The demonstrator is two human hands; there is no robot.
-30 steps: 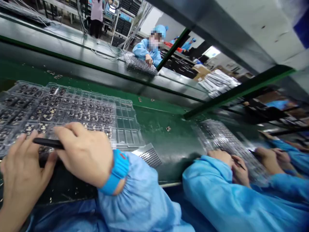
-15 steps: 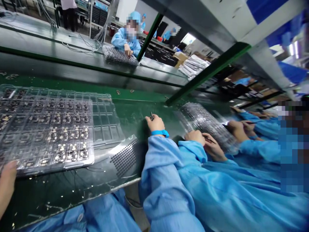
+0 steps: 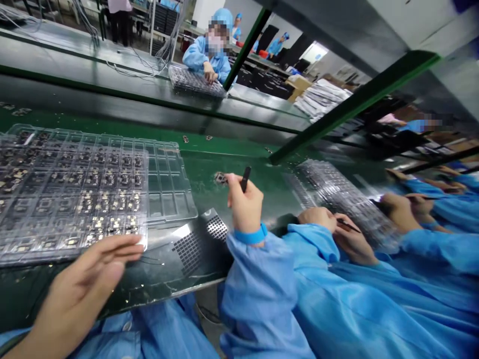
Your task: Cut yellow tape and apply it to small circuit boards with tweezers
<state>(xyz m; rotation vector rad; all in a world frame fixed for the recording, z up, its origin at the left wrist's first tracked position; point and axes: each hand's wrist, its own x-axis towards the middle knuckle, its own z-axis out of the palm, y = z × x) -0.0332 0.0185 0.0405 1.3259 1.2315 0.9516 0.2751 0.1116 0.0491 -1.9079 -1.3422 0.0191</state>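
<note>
My left hand (image 3: 80, 286) is open, its fingers stretched out over the front right corner of a clear plastic tray (image 3: 146, 219) and apparently touching the rim. Small circuit boards (image 3: 108, 177) fill the tray's pockets. To the right, above the green bench, my right hand (image 3: 245, 202) is closed. A small circuit board (image 3: 221, 178) shows at its thumb and fingertip, and black tweezers (image 3: 246, 178) stick up from between the fingers. Below this hand, a sheet with a grid of black squares (image 3: 188, 252) and a smaller such piece (image 3: 216, 227) lie on the bench.
A second clear tray (image 3: 174, 197) sticks out beneath the filled one. Loose boards (image 3: 208, 137) lie near the back ledge. A green post (image 3: 355, 107) slants up at the right. Close on my right, a co-worker's hands (image 3: 352, 237) work beside another tray (image 3: 337, 194).
My left hand has come in from the left edge to the tray's front right corner. My right hand has turned, bringing a small board and the tweezers into view. The camera has shifted slightly.
</note>
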